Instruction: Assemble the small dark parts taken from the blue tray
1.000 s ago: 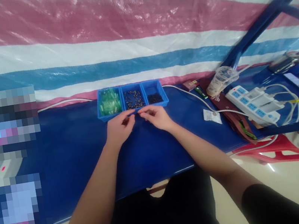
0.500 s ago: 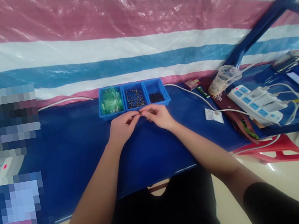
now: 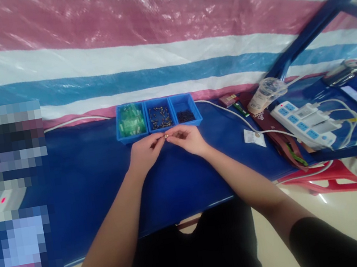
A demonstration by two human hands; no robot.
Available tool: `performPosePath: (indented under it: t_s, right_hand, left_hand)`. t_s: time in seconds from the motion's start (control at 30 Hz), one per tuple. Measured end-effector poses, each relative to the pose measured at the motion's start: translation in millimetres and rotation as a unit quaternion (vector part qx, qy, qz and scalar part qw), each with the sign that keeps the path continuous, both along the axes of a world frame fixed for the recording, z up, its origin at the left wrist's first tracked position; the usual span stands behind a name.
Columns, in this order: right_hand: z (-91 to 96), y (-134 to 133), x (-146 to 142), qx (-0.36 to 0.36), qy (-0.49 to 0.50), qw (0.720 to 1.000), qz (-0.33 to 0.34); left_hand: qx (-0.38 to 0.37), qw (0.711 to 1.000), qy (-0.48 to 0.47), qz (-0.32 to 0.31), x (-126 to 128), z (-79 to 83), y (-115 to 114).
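Observation:
My left hand [image 3: 147,153] and my right hand [image 3: 188,139] meet fingertip to fingertip just in front of three joined blue bins. Both are closed in a pinch around a small shiny brass-coloured metal piece [image 3: 166,136], mostly covered by the fingers; its exact kind cannot be made out. The left bin [image 3: 132,137] holds a green plastic bag with pale pieces. Small brass-coloured and dark metal parts [image 3: 161,117] lie scattered in the middle bin. A pile of small black parts [image 3: 185,116], perhaps screws, sits in the right bin.
Right of the bins are a plastic cup [image 3: 267,93], a white power strip [image 3: 304,125] with plugged-in cables, a small white packet [image 3: 254,137] and a brown strap-like bag [image 3: 280,144]. A white cable [image 3: 225,110] crosses the blue table [image 3: 173,184]. A striped sheet hangs behind.
Both hands stay almost in place. The fingers have shifted slightly, and a shiny bit of the metal piece now shows more clearly between the fingertips.

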State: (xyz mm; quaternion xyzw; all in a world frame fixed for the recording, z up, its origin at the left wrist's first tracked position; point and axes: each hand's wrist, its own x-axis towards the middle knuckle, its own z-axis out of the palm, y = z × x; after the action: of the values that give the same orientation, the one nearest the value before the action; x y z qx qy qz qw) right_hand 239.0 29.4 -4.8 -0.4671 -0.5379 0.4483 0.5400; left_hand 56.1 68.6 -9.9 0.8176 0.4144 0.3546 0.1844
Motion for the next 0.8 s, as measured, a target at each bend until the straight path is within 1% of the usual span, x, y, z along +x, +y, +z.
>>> performPosePath:
  t_s: [0.2,0.4,0.57,0.73,0.8]
  right_hand:
    - [2.7,-1.9,-0.5,0.01,-0.012,1.0,0.012]
    - [-0.7,-1.6,0.1,0.028,-0.025,0.999,0.012]
    - [-1.0,-1.6,0.1,0.01,-0.049,0.999,-0.004]
    - [-2.0,2.1,2.4,-0.025,-0.012,1.0,-0.008]
    - [-2.5,3.2,3.2,-0.029,0.001,1.0,-0.004]
  left_hand:
    - [0.004,1.0,0.001,-0.013,0.0,-2.8,0.5]
    - [0.039,0.999,0.025,-0.011,-0.9,-4.2,2.3]
    - [0.053,0.997,0.056,-0.011,-2.0,-4.1,3.0]
    - [0.035,0.999,0.035,-0.004,-0.5,0.9,-0.4]
    - [0.026,0.999,0.028,-0.004,0.2,3.2,-2.1]
